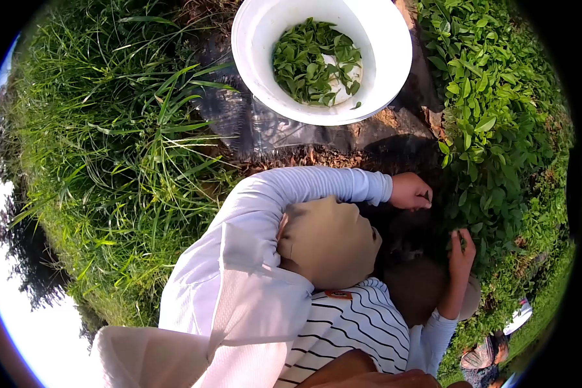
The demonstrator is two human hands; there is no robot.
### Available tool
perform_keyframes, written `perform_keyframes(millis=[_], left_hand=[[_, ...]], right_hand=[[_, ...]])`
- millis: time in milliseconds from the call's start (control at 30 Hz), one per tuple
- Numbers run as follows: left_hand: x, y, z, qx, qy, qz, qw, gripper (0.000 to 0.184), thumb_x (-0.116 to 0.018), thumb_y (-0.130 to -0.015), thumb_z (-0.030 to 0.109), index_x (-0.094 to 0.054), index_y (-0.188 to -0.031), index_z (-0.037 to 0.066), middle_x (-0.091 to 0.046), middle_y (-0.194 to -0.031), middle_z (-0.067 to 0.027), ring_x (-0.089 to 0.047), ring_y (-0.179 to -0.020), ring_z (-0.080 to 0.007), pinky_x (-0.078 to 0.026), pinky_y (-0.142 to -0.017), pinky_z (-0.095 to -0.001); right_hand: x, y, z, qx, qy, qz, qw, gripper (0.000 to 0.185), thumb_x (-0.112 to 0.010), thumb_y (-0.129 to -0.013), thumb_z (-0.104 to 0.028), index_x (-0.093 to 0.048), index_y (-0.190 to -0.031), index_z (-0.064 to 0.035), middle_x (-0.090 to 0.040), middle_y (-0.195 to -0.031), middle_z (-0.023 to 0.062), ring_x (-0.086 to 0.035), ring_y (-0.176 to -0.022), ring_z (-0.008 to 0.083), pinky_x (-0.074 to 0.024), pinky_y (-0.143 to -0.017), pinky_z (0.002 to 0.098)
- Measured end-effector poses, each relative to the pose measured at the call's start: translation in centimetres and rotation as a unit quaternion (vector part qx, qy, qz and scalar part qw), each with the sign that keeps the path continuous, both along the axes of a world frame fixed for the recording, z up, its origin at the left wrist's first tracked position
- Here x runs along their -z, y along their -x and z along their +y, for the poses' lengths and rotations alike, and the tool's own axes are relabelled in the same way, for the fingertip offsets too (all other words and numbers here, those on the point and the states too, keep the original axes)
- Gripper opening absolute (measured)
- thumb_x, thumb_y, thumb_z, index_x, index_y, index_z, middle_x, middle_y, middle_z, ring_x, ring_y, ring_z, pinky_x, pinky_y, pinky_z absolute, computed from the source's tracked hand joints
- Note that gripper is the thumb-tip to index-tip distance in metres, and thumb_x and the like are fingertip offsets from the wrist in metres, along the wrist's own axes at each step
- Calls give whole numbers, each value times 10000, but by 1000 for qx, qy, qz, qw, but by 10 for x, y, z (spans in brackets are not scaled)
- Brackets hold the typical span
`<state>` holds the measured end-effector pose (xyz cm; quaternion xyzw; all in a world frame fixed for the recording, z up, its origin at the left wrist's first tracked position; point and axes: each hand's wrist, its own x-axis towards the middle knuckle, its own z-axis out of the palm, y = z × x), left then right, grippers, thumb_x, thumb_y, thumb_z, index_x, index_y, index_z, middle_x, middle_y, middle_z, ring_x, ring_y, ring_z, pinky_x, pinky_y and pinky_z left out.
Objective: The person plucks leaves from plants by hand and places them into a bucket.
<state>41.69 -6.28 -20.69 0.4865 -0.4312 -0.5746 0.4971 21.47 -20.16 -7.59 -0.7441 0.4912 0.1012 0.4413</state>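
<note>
- The white bucket [389, 55] at the top centre, loose leaves [297, 68] in its bottom, could tip if bumped, since the black sheet [258, 129] around it looks rumpled.
- A slackening grip could let something fall from the left hand [407, 192], right of centre; its fingers curl together on a dark scrap [427, 196] (a leaf, perhaps).
- The right hand [462, 256], lower right, has its fingers slightly parted against the green bush [488, 139] along the right side; whether they pinch anything cannot be told.
</note>
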Motion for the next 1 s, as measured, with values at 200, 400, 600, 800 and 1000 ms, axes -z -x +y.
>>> perform_keyframes(millis=[200,400,600,800,1000], left_hand=[[24,-38,-20,-169,-123,118,971,224,-634,-832,137,-608,-1051,100,-612,-730,-7,-563,-535,-76,-484,-538,-241],[24,-43,-31,-276,-114,87,950,204,-629,-841,127,-579,-1034,86,-575,-669,4,-509,-494,-75,-433,-483,-241],[18,-51,-3,-292,-119,115,942,160,-577,-889,168,-584,-1026,86,-542,-633,35,-462,-491,-56,-411,-466,-225],[19,-66,19,-318,-115,80,938,174,-569,-895,167,-592,-1052,94,-564,-712,28,-484,-523,-55,-437,-502,-222],[10,-83,3,-318,-69,85,942,151,-537,-882,108,-596,-1016,73,-574,-729,9,-505,-531,-56,-450,-533,-226]], right_hand=[[-29,-54,2,63,-195,-105,973,170,-543,-908,-203,-512,-954,-42,-577,-772,50,-447,-521,68,-350,-453,210],[-9,-128,-24,-122,193,-76,971,252,-642,-841,-138,-556,-1065,-60,-584,-944,60,-538,-774,147,-434,-680,272],[34,-161,-21,-190,311,-193,911,103,-625,-857,-93,-562,-907,-29,-534,-780,34,-511,-600,125,-423,-554,266],[-13,-146,17,58,-277,-169,944,138,-640,-844,-105,-521,-904,-71,-476,-662,-8,-438,-499,68,-338,-429,214],[-15,-209,-46,73,-15,-198,977,242,-698,-808,-228,-556,-959,-104,-490,-707,-16,-397,-514,55,-307,-439,226]])
